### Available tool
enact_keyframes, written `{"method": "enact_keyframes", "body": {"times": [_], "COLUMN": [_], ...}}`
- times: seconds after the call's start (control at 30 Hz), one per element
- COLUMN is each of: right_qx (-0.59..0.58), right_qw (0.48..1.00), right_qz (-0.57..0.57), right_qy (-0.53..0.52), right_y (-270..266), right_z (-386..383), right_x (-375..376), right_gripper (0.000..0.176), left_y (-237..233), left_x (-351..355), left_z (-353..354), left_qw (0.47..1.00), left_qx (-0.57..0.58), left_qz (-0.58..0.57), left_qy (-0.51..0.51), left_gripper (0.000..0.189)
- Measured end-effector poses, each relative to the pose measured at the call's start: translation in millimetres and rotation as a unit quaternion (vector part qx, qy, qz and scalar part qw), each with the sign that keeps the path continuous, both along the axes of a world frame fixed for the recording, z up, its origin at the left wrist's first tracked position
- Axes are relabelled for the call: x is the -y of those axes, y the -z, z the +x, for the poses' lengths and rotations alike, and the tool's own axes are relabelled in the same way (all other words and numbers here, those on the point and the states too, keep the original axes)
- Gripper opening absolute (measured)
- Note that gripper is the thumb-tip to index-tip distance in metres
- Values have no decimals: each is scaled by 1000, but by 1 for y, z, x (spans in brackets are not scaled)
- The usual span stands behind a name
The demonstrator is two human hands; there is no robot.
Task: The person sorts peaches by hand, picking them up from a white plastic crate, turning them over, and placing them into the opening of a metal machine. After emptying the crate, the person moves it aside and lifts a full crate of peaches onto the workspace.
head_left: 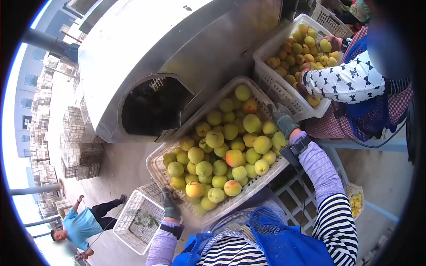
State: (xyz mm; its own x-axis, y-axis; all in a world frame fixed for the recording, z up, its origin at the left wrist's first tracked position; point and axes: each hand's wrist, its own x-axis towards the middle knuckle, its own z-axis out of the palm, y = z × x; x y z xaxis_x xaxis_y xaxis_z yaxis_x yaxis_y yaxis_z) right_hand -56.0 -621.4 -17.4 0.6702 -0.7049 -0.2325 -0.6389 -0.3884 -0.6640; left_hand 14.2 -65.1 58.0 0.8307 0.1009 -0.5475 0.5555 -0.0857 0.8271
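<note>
Stacked crates: pale, mesh-sided piles (pixel 80 146) at far left.
Person in the yard: someone in a teal shirt (pixel 86 226), well apart.
Floor crate: white, with green leaves inside (pixel 139 219).
Metal machine: large, curved and shiny (pixel 213 57), with a dark opening just beside the fruit crate.
Left hand: gloved (pixel 171 206), closed around the rim at the crate's near left corner.
Fruit crate: pale plastic (pixel 246 195), mid-view before the wearer, tilted in view, piled with yellow-green, peach-like fruit (pixel 215 139).
Handling: probably heavy; stiff walls, but fruit that likely bruises and rolls. Best held by the rim at opposite ends, kept level.
Right hand: gloved (pixel 285 120), gripping the crate's right end.
Neighbouring crate: white (pixel 288 99), also full of fruit.
Co-worker: patterned white sleeve (pixel 346 77), hands among that fruit.
</note>
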Motion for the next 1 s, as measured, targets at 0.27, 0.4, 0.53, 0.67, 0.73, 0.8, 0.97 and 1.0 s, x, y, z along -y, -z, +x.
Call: {"method": "enact_keyframes", "body": {"times": [0.27,0.4,0.53,0.67,0.73,0.8,0.97,1.0], "right_qx": [-67,-118,-63,-4,-59,-109,-153,-129], "right_qw": [995,954,918,910,916,916,883,918], "right_qz": [-67,-271,-328,-284,-254,-222,-243,-189], "right_qy": [-18,-43,-215,-303,-305,-315,-371,-325], "right_y": [10,-68,-59,-36,-43,-68,-106,-104], "right_z": [-14,-20,6,42,53,64,71,67], "right_x": [6,-24,-51,-54,-55,-64,-74,-74], "right_gripper": [53,53,61,67,71,73,73,74], "left_y": [0,-24,-21,-19,-12,-13,26,18], "left_x": [12,23,30,24,20,19,-4,-1], "left_z": [-31,-38,-28,-23,-23,-24,-16,-15], "left_qw": [994,995,995,999,999,999,963,912], "left_qx": [-78,-78,-85,-34,-41,-33,73,136], "left_qz": [-61,-51,-43,-37,-11,6,251,374], "left_qy": [-38,-18,-35,3,-11,-2,66,98], "left_gripper": [36,32,27,22,22,21,35,40]}}
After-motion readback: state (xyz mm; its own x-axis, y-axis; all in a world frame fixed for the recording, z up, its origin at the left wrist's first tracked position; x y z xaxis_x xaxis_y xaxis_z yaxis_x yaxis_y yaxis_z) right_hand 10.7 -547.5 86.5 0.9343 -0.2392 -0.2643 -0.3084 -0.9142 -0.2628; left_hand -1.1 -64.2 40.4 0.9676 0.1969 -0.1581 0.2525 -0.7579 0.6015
